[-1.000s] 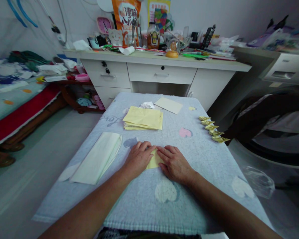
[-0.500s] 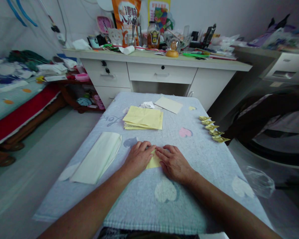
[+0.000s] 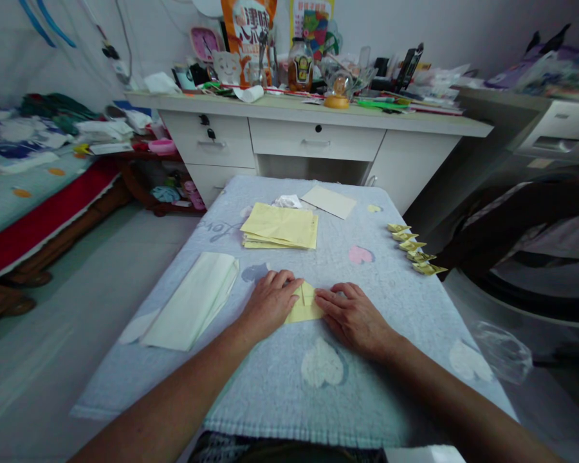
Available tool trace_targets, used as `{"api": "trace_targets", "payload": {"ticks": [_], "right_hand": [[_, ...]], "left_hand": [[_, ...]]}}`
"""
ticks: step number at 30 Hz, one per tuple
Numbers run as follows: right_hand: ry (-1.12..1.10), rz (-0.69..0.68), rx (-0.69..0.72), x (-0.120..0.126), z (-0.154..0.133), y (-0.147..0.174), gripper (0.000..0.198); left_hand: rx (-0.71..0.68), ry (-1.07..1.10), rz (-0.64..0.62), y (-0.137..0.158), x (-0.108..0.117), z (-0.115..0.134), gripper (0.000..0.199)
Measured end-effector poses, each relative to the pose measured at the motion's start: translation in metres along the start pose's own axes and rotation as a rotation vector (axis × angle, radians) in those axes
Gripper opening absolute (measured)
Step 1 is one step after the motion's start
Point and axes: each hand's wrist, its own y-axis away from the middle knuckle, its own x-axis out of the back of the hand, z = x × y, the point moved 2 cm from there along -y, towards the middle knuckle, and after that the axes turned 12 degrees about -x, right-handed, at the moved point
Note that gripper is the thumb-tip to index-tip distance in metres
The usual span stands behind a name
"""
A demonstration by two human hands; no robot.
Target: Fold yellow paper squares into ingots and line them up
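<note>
A small folded yellow paper (image 3: 305, 311) lies flat on the cloth-covered table in front of me, its top corners turned in toward a centre crease. My left hand (image 3: 270, 299) grips it along the left side, fingers pressed together and thumb on the fold. At the right side my right hand (image 3: 354, 318) is closed on the edge, its fingertips on the paper and its thumb tucked beneath the palm. Just beyond them sits a stack of yellow paper sheets (image 3: 280, 225). Several folded yellow paper pieces (image 3: 412, 246) stand in a row near the table's right edge.
Folded white paper (image 3: 193, 302) lies to the left on the patterned tablecloth (image 3: 270, 392). A pale card (image 3: 330, 201) and a crumpled white tissue (image 3: 288, 202) rest behind the stack. Beyond stands a cluttered white desk (image 3: 313, 119); a washing machine (image 3: 554, 148) is at right.
My right hand has shifted a little right, away from my left hand, uncovering the paper's middle crease and folded top. My left hand stays at the left side. The view has moved slightly.
</note>
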Motion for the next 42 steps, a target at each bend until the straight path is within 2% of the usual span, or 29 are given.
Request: {"api": "trace_targets", "payload": {"ticks": [9, 13, 16, 18, 22, 28, 36, 39, 42], "right_hand": [[0.039, -0.016, 0.031, 0.021, 0.009, 0.027, 0.029], [-0.029, -0.04, 0.021, 0.035, 0.005, 0.021, 0.012], [-0.083, 0.033, -0.058, 0.04, -0.002, 0.004, 0.018], [-0.13, 0.058, -0.062, 0.037, -0.009, -0.008, 0.018], [-0.156, 0.021, -0.02, 0.018, -0.019, -0.026, 0.024], [-0.207, 0.042, -0.022, -0.005, -0.012, -0.024, 0.034], [-0.248, 0.058, -0.012, -0.008, -0.01, -0.021, 0.034], [-0.25, 0.034, -0.011, -0.007, -0.011, -0.02, 0.033], [-0.251, 0.02, -0.013, -0.006, -0.01, -0.019, 0.041]], "left_hand": [[0.015, -0.007, -0.018, 0.001, 0.0, 0.0, 0.037], [0.002, -0.012, -0.012, 0.001, -0.001, 0.0, 0.036], [-0.014, -0.003, -0.007, 0.0, 0.001, 0.001, 0.037], [-0.017, 0.009, 0.0, 0.001, 0.003, 0.002, 0.037], [-0.023, 0.045, 0.004, 0.001, 0.006, 0.005, 0.037], [-0.044, 0.125, 0.023, 0.004, 0.009, 0.001, 0.041], [-0.072, 0.248, 0.108, 0.005, 0.009, -0.005, 0.025], [-0.081, 0.248, 0.103, 0.006, 0.008, -0.004, 0.027], [-0.09, 0.231, 0.094, 0.007, 0.009, -0.003, 0.029]]}}
